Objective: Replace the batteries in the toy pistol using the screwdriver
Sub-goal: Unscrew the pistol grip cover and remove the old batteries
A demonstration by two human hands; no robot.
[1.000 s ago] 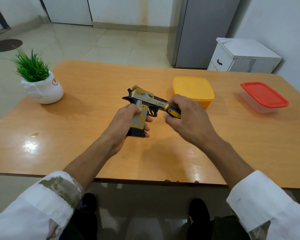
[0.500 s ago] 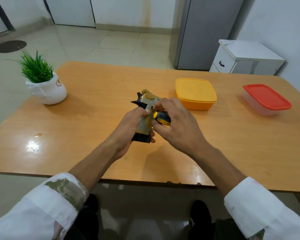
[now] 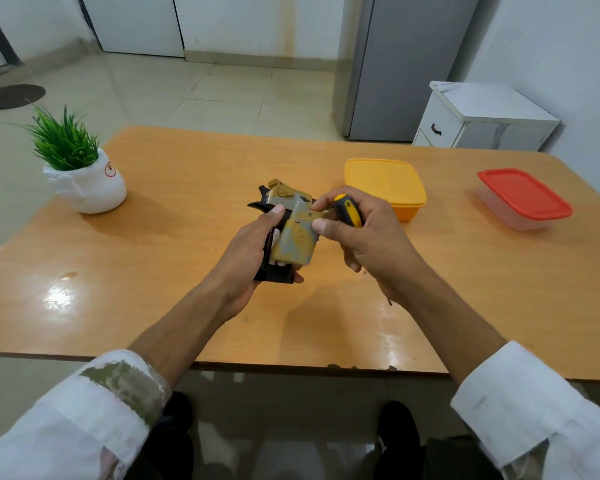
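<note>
The toy pistol (image 3: 284,199), gold and grey with black parts, is held above the table's middle. My left hand (image 3: 246,251) grips its black grip from the left. A gold-grey grip cover panel (image 3: 297,240) stands partly lifted off the grip, and white shows in the gap beneath it. My right hand (image 3: 368,237) pinches that panel's upper right edge with thumb and forefinger. The same hand holds the yellow-and-black screwdriver (image 3: 349,211) tucked in its curled fingers. The screwdriver's shaft is hidden.
On the orange wooden table (image 3: 187,209) stand a potted green plant (image 3: 80,171) at the left, a yellow lidded box (image 3: 385,187) just behind my right hand, and a red-lidded clear box (image 3: 523,199) at the right. A white cabinet (image 3: 478,119) stands beyond the table.
The screwdriver has left the pistol's side and is tucked into my right palm. My right fingers have taken hold of the grip cover panel and lifted it away from the grip.
</note>
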